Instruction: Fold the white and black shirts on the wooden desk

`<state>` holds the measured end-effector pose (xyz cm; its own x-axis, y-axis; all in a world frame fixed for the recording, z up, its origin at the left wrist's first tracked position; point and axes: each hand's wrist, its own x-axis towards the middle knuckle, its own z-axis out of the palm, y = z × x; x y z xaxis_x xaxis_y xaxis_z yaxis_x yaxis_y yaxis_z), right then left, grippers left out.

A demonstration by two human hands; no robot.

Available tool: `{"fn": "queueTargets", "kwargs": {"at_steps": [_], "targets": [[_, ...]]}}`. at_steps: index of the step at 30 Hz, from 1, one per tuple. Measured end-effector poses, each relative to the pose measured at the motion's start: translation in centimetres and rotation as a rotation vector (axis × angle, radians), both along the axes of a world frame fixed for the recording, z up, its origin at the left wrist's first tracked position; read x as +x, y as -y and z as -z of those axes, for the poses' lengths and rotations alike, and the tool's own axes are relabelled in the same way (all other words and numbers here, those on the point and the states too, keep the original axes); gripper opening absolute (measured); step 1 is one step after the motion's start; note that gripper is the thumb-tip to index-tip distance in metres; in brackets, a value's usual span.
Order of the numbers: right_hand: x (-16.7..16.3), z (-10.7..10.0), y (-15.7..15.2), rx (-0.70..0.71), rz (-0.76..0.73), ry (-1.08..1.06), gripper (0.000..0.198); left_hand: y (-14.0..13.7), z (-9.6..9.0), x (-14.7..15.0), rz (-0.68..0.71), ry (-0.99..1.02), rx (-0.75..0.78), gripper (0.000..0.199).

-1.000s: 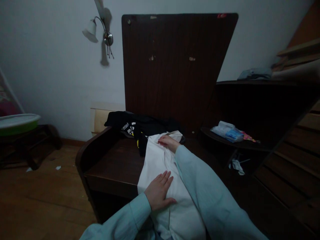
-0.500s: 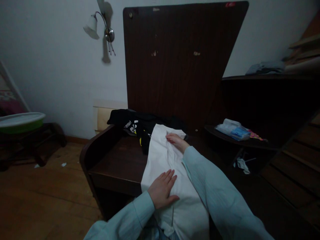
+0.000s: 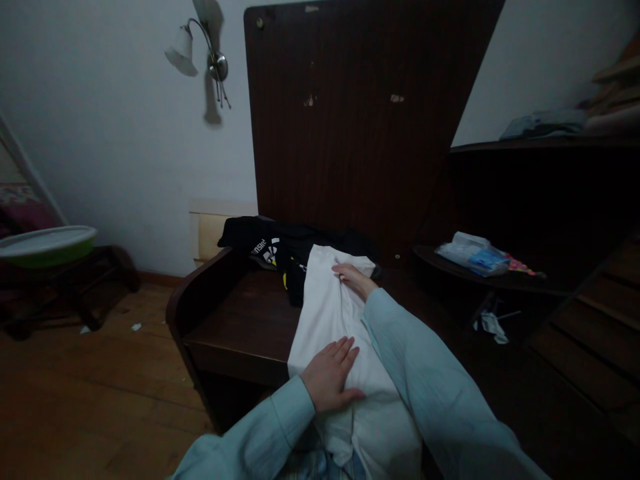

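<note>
A long white garment [image 3: 320,320] lies folded lengthwise over the dark wooden bench and down to my lap; its exact kind is unclear. My left hand [image 3: 331,375] rests flat on its near half, fingers stretched and thumb apart. Further up, near the far end, my right hand [image 3: 354,279] has its fingers bent and pinching a crease of the cloth. Behind that end, a black garment [image 3: 285,247] with white and yellow print lies bunched at the back of the bench.
The dark bench [image 3: 235,313] has a raised left arm and a tall back panel [image 3: 370,133]. To the right, a shelf [image 3: 545,283] holds a plastic-wrapped pack [image 3: 475,255]. A green basin [image 3: 50,247] sits on a stool at left; a wall lamp [image 3: 183,52] hangs above.
My right hand's fingers have curled in from lying flatter on the cloth. The left hand stays flat in place. The view has shifted slightly.
</note>
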<state>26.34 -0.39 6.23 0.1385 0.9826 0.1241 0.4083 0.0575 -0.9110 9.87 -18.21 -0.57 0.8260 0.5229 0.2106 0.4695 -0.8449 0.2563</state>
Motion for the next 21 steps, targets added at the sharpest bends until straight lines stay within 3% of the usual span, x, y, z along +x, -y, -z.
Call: {"fn": "queueTargets", "kwargs": {"at_steps": [9, 16, 21], "targets": [[4.6, -1.1, -0.1, -0.057, 0.177, 0.075, 0.016, -1.0, -1.8, 0.8, -0.053, 0.127, -0.046, 0.042], [2.9, 0.6, -1.1, -0.054, 0.199, 0.238, 0.038, -0.5, -1.7, 1.0, -0.06, 0.13, -0.005, 0.048], [2.4, 0.1, -1.0, -0.022, 0.251, 0.34, 0.025, -0.4, -1.7, 0.4, -0.015, 0.122, 0.001, 0.053]]}}
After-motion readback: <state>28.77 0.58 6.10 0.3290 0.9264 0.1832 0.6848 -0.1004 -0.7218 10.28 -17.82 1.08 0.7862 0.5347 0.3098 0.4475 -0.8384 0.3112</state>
